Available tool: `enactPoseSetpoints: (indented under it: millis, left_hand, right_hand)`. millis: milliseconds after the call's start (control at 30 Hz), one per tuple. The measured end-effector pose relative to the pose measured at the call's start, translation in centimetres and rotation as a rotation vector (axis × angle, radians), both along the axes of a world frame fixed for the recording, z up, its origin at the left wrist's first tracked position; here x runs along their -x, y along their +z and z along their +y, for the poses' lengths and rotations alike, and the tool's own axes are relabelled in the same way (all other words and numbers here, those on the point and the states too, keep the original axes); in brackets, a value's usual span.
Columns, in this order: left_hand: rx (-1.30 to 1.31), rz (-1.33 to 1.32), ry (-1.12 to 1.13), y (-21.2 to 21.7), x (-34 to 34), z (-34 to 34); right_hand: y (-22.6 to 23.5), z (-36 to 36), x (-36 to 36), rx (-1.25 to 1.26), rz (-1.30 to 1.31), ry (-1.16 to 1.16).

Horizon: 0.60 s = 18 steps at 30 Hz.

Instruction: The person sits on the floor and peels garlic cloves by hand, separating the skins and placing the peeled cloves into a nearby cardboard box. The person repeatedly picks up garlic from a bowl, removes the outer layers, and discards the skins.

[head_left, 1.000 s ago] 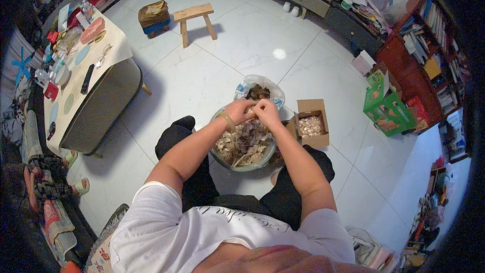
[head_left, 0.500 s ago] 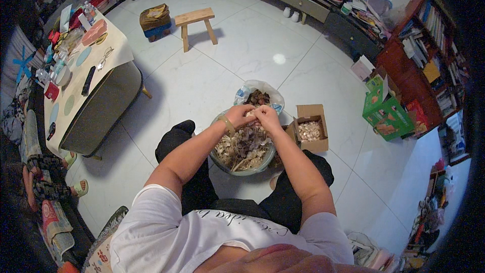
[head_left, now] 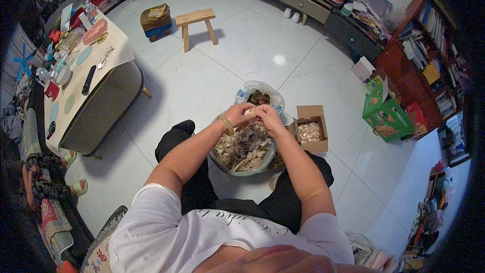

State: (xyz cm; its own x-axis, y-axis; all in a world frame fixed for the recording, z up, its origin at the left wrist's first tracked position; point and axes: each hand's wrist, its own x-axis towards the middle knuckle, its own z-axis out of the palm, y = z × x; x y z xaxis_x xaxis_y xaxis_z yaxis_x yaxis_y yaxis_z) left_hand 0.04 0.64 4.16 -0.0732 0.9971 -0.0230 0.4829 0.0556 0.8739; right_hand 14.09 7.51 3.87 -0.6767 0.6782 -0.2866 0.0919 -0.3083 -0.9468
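My left hand [head_left: 236, 115], with a pale bangle at its wrist, meets my right hand [head_left: 269, 119] above a round basin [head_left: 242, 173]. Both are closed, fingertips together, around a small pale garlic piece [head_left: 249, 111] that the fingers largely hide. Papery garlic skins [head_left: 247, 146] heap up inside the basin. Just beyond the hands, a white and blue plastic bag [head_left: 275, 97] stands with brownish contents that I cannot make out clearly. To the right of the basin an open cardboard box [head_left: 317, 145] holds many pale garlic cloves [head_left: 309, 131].
A wooden stool [head_left: 195, 17] and a brown and blue footstool [head_left: 155, 20] stand farther off. At left is a cluttered table [head_left: 113, 101]. A green carton [head_left: 386, 111] sits by the bookshelf [head_left: 399, 65] at right. My knees flank the basin.
My right hand's fingers have shifted slightly down and curled against the garlic piece. The left hand stays almost in place; basin, bag and box look the same.
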Motion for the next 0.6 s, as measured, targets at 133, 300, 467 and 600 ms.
enactPoseSetpoints:
  millis: [133,300,467,600]
  left_hand:
    - [0.023,-0.11,-0.016,-0.3,0.0,0.0]
    - [0.042,-0.275,-0.082,-1.9,0.5,0.5]
    - [0.028,-0.208,-0.113,-1.8,0.5,0.6]
    - [0.036,-0.073,-0.14,-1.1,0.2,0.5]
  right_hand:
    - [0.0,-0.2,-0.2,0.131,0.078,-0.012]
    - [0.1,-0.3,-0.3,0.198,0.13,-0.017]
    - [-0.3,-0.3,-0.1,0.142,0.139,-0.04]
    - [-0.6,0.0,0.0,0.011,0.008,-0.017]
